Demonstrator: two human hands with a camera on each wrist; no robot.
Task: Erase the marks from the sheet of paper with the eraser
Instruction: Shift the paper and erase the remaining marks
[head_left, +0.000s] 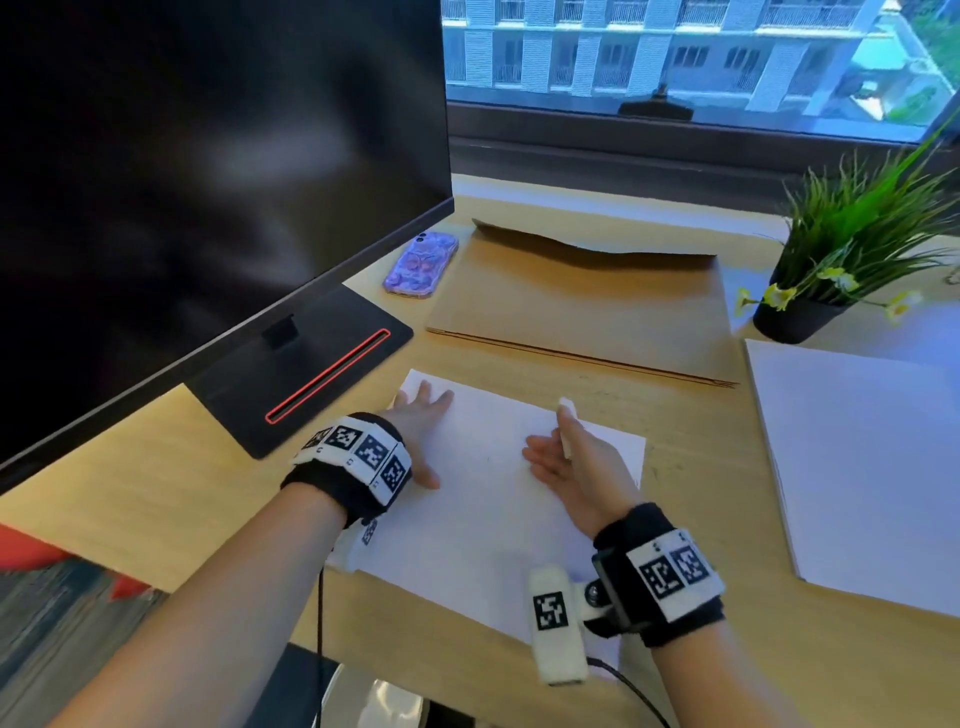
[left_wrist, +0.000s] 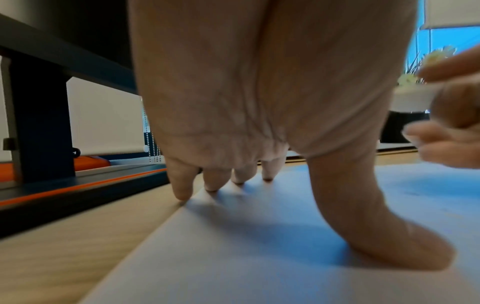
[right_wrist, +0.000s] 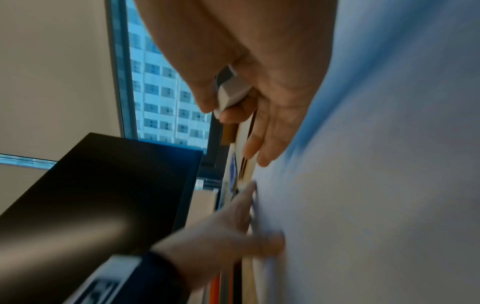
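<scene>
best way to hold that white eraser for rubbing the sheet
Pinch the eraser across its flat sides, thumb against forefinger, coming from above, as the right hand does now. It is a slim block, so leave one short end sticking past the fingers. The left hand pins the sheet of paper.

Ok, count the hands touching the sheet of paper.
1. The left hand presses flat on the sheet of paper; the right hand pinches the eraser above it.

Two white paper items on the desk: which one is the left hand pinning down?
The single sheet of paper in front of the person: the left hand presses flat on its far-left corner. The white stack to the right, near the potted plant, lies untouched.
</scene>
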